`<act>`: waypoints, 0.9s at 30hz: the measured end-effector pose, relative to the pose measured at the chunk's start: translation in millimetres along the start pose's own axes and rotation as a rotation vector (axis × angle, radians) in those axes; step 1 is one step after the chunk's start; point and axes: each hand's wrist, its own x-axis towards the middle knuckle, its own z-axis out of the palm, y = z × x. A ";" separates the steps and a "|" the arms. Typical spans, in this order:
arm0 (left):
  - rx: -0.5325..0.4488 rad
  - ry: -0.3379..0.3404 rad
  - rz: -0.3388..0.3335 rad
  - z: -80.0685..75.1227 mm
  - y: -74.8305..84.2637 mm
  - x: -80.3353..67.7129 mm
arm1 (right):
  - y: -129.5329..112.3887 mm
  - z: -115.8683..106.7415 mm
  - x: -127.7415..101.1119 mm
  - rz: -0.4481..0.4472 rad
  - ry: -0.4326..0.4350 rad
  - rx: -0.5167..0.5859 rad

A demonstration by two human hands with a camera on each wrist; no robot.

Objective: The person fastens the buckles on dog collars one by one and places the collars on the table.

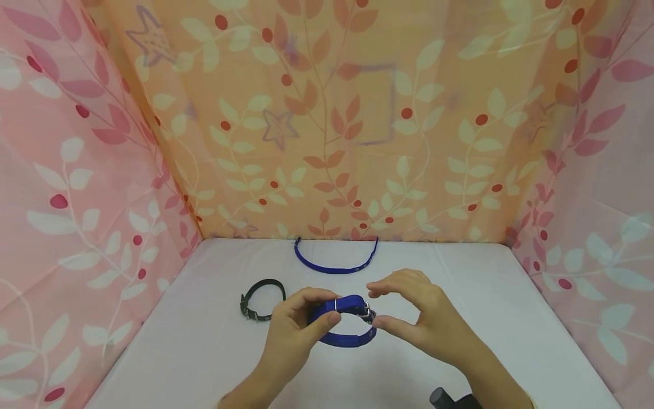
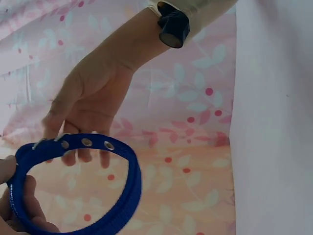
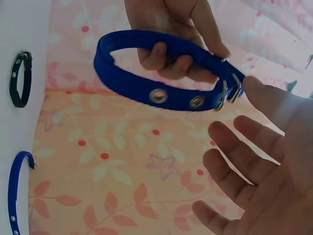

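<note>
- The left hand (image 1: 301, 321), just below the middle of the head frame, pinched a blue collar (image 1: 349, 341) between thumb and fingers at the collar's left end.
- The blue collar was held up in a closed loop, its metal buckle (image 1: 367, 312) at the right end; in the right wrist view metal eyelets (image 3: 158, 95) showed along the band.
- The right hand (image 1: 426, 315), right of the collar, had its thumb and fingers spread well apart and gripped nothing; the thumb tip was at the buckle, though whether it touched could not be told.
- A dark collar (image 1: 265, 281), also looped, lay left of the left hand.
- A second blue collar (image 1: 332, 270) lay as an open curve in the centre of the frame, at the far edge of the white table (image 1: 204, 352).
- Orange leaf-patterned cloth (image 1: 327, 102) filled the top of the frame, with pink cloth (image 1: 92, 227) down the left and right sides.
- A black object (image 1: 441, 397) showed at the bottom edge, by the right forearm.
</note>
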 end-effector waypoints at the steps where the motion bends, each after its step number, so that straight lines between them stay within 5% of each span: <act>1: -0.027 0.005 0.020 -1.4 0.3 0.3 | 1.1 -1.8 -0.4 0.024 -0.020 0.005; 8: -0.171 0.025 0.144 -7.4 0.1 0.4 | 7.5 -3.2 -1.2 0.120 -0.142 0.018; 14: -0.182 0.008 0.249 -10.5 -1.0 3.4 | 12.0 -0.7 -0.5 0.110 -0.122 0.016; 23: 0.113 0.031 0.412 -25.4 -5.3 15.0 | 19.9 -6.2 0.2 -0.010 0.050 -0.002; 27: 0.150 0.026 0.465 -34.1 -6.4 21.1 | 22.8 -11.2 1.3 -0.049 0.086 -0.037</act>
